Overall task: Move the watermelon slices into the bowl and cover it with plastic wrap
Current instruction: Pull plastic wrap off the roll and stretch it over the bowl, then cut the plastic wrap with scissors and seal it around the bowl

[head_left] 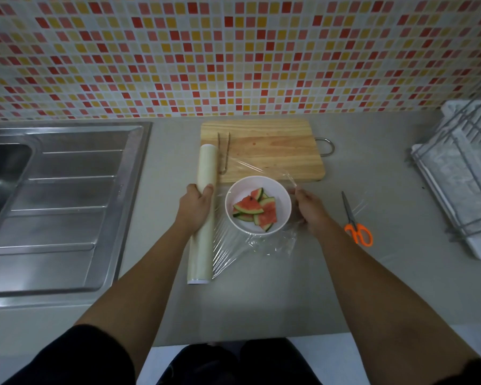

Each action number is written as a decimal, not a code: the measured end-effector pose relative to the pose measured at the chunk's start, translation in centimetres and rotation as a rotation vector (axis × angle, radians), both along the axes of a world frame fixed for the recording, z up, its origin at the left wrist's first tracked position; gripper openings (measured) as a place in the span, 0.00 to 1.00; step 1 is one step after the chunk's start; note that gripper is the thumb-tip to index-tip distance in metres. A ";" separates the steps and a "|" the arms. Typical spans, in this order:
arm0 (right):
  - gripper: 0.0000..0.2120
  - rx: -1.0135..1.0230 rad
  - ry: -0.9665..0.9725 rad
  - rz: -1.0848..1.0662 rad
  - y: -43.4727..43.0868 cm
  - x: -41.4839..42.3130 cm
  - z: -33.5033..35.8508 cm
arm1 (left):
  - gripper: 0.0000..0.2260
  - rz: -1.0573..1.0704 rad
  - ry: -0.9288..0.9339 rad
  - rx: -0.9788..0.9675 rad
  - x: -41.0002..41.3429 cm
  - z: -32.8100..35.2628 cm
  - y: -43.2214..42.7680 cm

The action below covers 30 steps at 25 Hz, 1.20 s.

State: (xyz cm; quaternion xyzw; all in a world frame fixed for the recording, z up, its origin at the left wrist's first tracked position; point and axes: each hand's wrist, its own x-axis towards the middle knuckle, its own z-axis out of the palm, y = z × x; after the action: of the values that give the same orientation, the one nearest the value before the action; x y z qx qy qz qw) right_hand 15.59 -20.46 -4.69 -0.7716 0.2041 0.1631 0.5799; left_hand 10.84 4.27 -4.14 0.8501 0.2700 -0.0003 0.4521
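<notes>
While the watermelon slices lie in the white bowl on the grey surface, the left hand has its fingers clenched around the plastic wrap roll; the right hand pinches the film stretched over the bowl; orange scissors lie to the right.

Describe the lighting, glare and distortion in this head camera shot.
Head view: dim, even light; glare glints on the plastic wrap beside the bowl and on the sink; wide-angle bending curves the tiled wall; the right hand looks slightly soft.
</notes>
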 end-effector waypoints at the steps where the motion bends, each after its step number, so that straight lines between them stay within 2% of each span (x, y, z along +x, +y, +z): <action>1: 0.14 0.141 0.067 -0.052 -0.2 0.0 0.4 | 0.20 0.003 0.003 -0.009 0.0 -0.1 -0.1; 4: 0.13 0.357 0.213 -0.197 -0.5 0.1 1.5 | 0.18 0.008 0.016 -0.025 -0.2 -0.4 -0.4; 6: 0.14 0.365 0.271 -0.212 -0.6 0.3 1.6 | 0.16 0.010 0.018 -0.037 -0.2 -0.4 -0.6; 9: 0.09 0.343 0.307 -0.249 -0.5 0.7 1.3 | 0.19 0.015 0.016 -0.040 -0.2 -0.4 -0.9; 12: 0.12 0.375 0.306 -0.374 -0.7 0.7 1.5 | 0.19 0.014 0.009 -0.035 -0.3 -0.3 -0.9; 13: 0.12 0.299 0.251 -0.384 -1.1 0.7 1.5 | 0.20 0.014 0.007 -0.035 -0.3 -0.3 -0.9; 16: 0.11 -0.297 -0.137 -0.272 -2.3 -0.2 1.2 | 0.20 0.012 0.004 -0.030 -0.3 -0.3 -0.7; 18: 0.13 -0.595 -0.305 -0.191 -2.9 -1.6 1.0 | 0.20 0.010 0.003 -0.029 -0.2 -0.3 -0.7; 21: 0.15 -0.960 -0.256 -0.236 -4.2 -3.8 -0.2 | 0.20 -0.003 0.003 -0.027 -0.2 -0.2 -0.6; 22: 0.16 -0.994 -0.204 -0.266 -4.7 -4.4 -0.6 | 0.20 -0.005 0.001 -0.024 -0.2 -0.1 -0.6; 25: 0.16 -0.928 -0.089 -0.285 -6.1 -6.1 -1.5 | 0.21 -0.014 -0.002 -0.018 0.0 0.1 -0.5; 30: 0.15 -0.897 -0.095 -0.170 -7.6 -6.1 -1.3 | 0.21 -0.019 -0.005 -0.037 0.2 0.3 -0.5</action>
State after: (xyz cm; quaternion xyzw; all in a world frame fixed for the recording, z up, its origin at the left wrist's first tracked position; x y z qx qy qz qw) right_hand 9.46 -28.02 -6.03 -0.9335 0.2905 -0.0249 0.2086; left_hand 11.01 3.76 -3.84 0.8442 0.2607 -0.0074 0.4684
